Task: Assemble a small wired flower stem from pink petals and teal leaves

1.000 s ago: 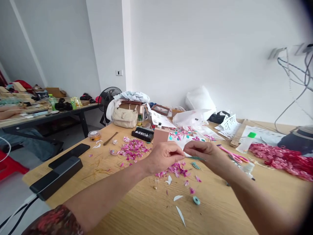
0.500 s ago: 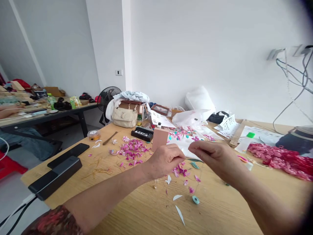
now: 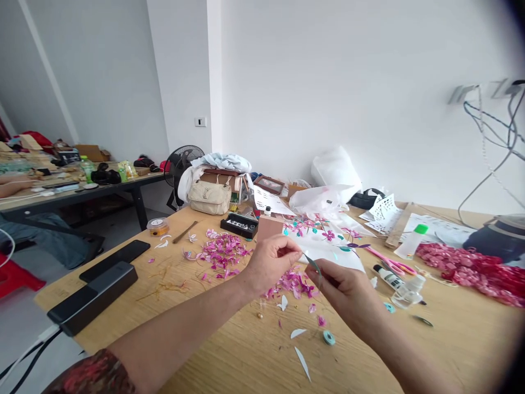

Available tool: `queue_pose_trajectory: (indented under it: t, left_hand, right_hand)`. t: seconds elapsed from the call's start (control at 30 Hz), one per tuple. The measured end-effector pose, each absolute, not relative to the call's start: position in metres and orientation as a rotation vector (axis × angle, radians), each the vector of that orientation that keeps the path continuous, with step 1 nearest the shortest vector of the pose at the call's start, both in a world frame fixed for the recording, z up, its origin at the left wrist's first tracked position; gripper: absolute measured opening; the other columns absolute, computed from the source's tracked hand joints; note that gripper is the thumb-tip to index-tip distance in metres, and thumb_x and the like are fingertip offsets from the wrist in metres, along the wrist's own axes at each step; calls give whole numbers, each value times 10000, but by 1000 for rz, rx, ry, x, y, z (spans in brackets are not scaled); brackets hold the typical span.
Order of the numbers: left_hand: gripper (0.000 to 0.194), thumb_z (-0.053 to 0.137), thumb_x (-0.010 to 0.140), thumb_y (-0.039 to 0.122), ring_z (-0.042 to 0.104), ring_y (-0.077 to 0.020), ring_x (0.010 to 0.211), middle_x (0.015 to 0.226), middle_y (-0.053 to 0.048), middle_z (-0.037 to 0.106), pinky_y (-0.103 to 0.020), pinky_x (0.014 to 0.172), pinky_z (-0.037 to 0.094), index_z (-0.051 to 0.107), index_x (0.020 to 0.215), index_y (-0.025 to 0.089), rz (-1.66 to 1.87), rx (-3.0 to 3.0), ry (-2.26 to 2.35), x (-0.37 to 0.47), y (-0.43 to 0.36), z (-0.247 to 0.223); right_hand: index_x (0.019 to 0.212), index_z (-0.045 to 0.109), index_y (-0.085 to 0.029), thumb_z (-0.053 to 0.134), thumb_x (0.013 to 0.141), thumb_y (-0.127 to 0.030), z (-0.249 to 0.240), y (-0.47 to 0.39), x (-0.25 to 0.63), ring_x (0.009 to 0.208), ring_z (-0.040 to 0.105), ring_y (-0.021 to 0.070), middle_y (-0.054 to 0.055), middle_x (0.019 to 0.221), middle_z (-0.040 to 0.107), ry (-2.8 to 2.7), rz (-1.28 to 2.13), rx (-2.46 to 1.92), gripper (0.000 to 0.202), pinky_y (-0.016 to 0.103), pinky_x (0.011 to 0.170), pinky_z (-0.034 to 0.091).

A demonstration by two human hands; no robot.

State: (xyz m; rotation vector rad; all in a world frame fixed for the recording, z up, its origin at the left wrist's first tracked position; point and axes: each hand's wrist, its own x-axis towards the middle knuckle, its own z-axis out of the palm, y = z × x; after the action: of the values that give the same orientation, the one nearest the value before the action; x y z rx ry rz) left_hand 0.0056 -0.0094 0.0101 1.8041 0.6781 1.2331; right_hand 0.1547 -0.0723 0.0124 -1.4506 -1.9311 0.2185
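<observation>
Between my two hands, over the middle of the table, is a small dark green leaf-like piece (image 3: 313,264). My left hand (image 3: 273,261) pinches its pointed left end with thumb and forefinger. The other end sits in the closed fingers of my right hand (image 3: 342,284). Loose pink petals (image 3: 223,251) lie in a heap left of my left hand, and more pink petals (image 3: 294,283) are under both hands. Nearer to me on the wood are a small teal roll (image 3: 328,337) and white petal-shaped cutouts (image 3: 302,363).
Pink scissors (image 3: 391,261), a black-and-white tube (image 3: 388,277) and a clear bottle (image 3: 408,291) lie right of my right hand. A green-capped bottle (image 3: 412,242) and red strands (image 3: 471,268) are farther right. At left are a phone (image 3: 115,260) and black box (image 3: 94,298).
My right hand has moved down and nearer to me, uncovering the scissors and bottles. The green piece now shows between my hands. My left hand has shifted slightly.
</observation>
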Motion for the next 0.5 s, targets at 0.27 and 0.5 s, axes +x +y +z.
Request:
queue_pose_trajectory:
  t: [0.27,0.5]
  left_hand:
    - [151,671,690,233,543,-63,614,906,-36,599,-233,627,404,569,673,123,959,1237,368,-1,-14,10]
    - [189,688,704,257,617,-114,726,768,-21,633,-249,698,435,547,711,132,984,1159,285,-1,-10,7]
  right_hand:
    - [657,590,-184,561,737,-486,2,-49,173,518,345,99,-43,539,422,-1667,775,-1354,314,228,479,280]
    - [589,611,-179,620,693,-468,11,-50,189,462,325,77,-50,488,440,-1603,924,-1378,308,213,446,278]
